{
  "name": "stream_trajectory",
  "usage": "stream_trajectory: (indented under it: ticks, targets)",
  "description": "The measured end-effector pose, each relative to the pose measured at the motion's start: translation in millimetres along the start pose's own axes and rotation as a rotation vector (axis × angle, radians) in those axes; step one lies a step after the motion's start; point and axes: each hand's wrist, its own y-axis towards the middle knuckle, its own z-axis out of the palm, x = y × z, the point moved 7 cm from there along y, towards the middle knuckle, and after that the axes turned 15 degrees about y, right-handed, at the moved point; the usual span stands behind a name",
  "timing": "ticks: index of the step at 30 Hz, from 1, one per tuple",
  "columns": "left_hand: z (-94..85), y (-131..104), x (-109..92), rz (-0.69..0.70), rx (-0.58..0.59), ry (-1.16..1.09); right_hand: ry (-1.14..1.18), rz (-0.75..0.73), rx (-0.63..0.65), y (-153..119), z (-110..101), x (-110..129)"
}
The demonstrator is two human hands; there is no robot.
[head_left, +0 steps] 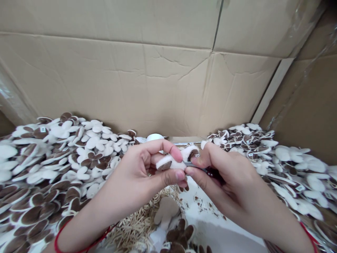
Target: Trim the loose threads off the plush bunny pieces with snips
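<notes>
My left hand pinches a small white-and-brown plush piece between thumb and fingers, in front of me at the middle. Close against it, my right hand grips a slim metal tool with a dark handle, its kind mostly hidden by the fingers. The tool's tip meets the plush near my left fingertips. Under my hands are a heap of beige cords and several loose brown-and-white plush pieces.
Flower-like or rabbit-like plush pieces are piled at left and right; some on the right carry tied cords. A cardboard wall stands behind. A round white object sits at the back. Brown scraps dot the white surface.
</notes>
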Motion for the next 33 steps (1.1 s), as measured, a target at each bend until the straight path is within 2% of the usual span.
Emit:
stream_trajectory:
  ticks: [3,6,10,15,19,27,33]
  targets:
    - [-1.6,0,-3,0.003,-0.004,-0.034,0.069,0.065,-0.041,-2,-5,-3]
    - [-3.6,0,-4,0.002,-0.022,-0.023,0.250,0.153,-0.107,-3,-7,-9]
    - [-5.1,2,-1,0.010,-0.061,0.075,0.312,0.160,-0.178,-1,-6,-10]
    - [-4.8,2,2,0.039,-0.125,0.227,0.206,0.137,-0.192,4,-2,-12]
    - [-4.1,1,2,0.022,-0.128,0.278,0.208,0.193,-0.174,5,-1,-18]
    - [-1.9,1,2,0.000,-0.070,0.342,0.396,0.342,-0.095,4,7,-29]
    - [-3.9,3,3,0.021,-0.103,0.386,0.557,0.358,-0.106,1,4,-32]
